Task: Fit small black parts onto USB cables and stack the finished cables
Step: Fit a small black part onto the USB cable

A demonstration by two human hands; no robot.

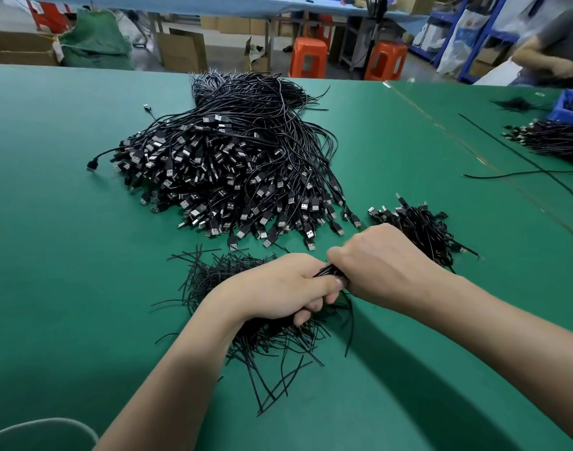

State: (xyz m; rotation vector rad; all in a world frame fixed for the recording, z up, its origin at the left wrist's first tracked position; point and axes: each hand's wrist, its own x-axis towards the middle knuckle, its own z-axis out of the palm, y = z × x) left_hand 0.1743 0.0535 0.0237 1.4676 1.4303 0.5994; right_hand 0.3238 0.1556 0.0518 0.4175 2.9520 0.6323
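My left hand (pixel 288 288) grips a bunch of black strips (pixel 327 272) over the desk (pixel 67 222). My right hand (pixel 382 265) fingers pinch its end, near the cables (pixel 229 164).

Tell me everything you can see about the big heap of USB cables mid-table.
The big heap of USB cables is a dense mound of thin black cords lying on the green table. Their plugs, black housings with silvery metal ends, fan out toward the person; the tails bunch together at the far side. One stray plug lies left. The left hand and right hand grip black strands just in front of it.
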